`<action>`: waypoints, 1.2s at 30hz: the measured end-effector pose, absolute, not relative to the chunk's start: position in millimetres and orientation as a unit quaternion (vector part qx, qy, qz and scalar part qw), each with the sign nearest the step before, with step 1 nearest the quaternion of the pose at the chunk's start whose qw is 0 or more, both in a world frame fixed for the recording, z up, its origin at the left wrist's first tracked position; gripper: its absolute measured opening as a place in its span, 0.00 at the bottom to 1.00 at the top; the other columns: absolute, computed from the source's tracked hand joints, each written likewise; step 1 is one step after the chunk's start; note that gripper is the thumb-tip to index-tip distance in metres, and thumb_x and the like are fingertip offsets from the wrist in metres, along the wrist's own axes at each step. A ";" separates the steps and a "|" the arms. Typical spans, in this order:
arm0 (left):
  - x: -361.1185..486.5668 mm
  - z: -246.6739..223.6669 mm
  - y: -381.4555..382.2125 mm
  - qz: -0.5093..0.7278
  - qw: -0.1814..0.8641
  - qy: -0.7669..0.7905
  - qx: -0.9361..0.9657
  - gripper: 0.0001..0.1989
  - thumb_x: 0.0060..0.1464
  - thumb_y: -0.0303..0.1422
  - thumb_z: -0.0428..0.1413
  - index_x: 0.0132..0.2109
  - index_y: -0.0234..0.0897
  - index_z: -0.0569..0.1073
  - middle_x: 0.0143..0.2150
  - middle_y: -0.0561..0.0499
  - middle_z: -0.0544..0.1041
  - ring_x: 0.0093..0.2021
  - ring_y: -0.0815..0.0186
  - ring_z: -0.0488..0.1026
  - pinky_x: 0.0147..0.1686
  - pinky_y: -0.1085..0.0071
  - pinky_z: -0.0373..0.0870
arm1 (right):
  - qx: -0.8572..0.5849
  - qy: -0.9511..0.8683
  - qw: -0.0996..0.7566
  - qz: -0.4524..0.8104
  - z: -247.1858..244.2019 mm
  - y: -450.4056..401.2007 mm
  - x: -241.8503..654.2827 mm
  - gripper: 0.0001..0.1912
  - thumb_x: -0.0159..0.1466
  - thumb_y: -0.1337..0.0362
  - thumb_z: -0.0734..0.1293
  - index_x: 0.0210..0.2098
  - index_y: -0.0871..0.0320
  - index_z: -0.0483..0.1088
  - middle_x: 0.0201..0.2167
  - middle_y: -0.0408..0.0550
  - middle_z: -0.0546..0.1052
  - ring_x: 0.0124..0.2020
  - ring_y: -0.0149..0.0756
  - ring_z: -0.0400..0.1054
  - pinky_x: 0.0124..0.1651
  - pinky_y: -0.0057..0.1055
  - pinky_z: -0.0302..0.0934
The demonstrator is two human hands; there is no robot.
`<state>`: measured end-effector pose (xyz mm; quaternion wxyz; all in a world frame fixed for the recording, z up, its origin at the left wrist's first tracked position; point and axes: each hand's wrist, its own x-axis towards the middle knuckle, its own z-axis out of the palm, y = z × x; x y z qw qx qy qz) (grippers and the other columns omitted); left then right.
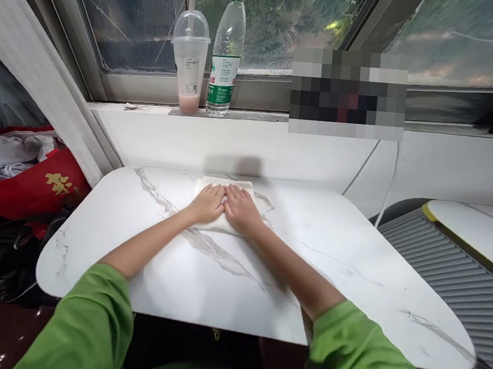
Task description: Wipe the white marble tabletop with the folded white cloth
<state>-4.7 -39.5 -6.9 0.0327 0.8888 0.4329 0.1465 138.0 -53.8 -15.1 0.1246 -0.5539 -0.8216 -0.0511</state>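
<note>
A folded white cloth (206,182) lies on the white marble-patterned table (110,236), close to the wall side. My left hand (208,204) rests flat on the left part of the cloth, palm down with the fingers stretched forward. Beside it, touching at the thumbs, my right hand (241,208) lies flat on the cloth's right part. Both palms and the middle of the cloth are hidden under the hands. Neither hand's fingers are wrapped round the cloth.
On the window ledge stand a plastic cup (189,72) with a straw and pink drink, and a green-capped bottle (226,63). A white cable (390,184) hangs at the right, near a grey ribbed surface (448,274). A red bag (59,181) sits left of the table.
</note>
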 end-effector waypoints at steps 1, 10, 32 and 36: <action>-11.8 -6.6 -54.1 0.150 0.037 0.423 0.893 0.20 0.59 0.29 0.42 0.57 0.28 0.61 0.61 0.37 0.64 0.64 0.58 0.57 0.65 0.57 0.48 | -0.555 -0.821 0.124 -0.051 -15.1 -70.0 132.1 0.28 0.66 0.67 0.49 0.61 0.76 0.57 0.63 0.62 0.60 0.65 0.47 0.51 0.65 0.43 0.44; -89.5 15.2 -218.1 0.147 0.023 0.419 0.896 0.22 0.61 0.28 0.42 0.61 0.29 0.57 0.64 0.37 0.61 0.67 0.55 0.52 0.65 0.51 0.50 | -0.417 -0.895 0.161 0.006 -7.5 -207.0 77.0 0.29 0.67 0.64 0.52 0.63 0.77 0.53 0.65 0.65 0.54 0.67 0.52 0.44 0.66 0.50 0.43; -109.3 7.8 -6.2 0.225 0.078 0.507 0.829 0.07 0.54 0.27 0.45 0.40 0.38 0.64 0.45 0.45 0.74 0.48 0.56 0.69 0.51 0.59 0.65 | -0.507 -0.811 0.283 0.069 -13.1 -2.0 29.0 0.22 0.63 0.72 0.52 0.51 0.64 0.68 0.56 0.54 0.70 0.58 0.40 0.60 0.62 0.37 0.49; -107.2 3.9 -22.3 0.229 0.080 0.501 0.831 0.07 0.56 0.28 0.46 0.43 0.39 0.64 0.48 0.48 0.73 0.51 0.59 0.68 0.58 0.59 0.59 | -0.518 -0.802 0.290 0.075 -16.7 -18.8 30.7 0.23 0.64 0.70 0.51 0.55 0.64 0.66 0.58 0.54 0.68 0.60 0.40 0.58 0.63 0.39 0.47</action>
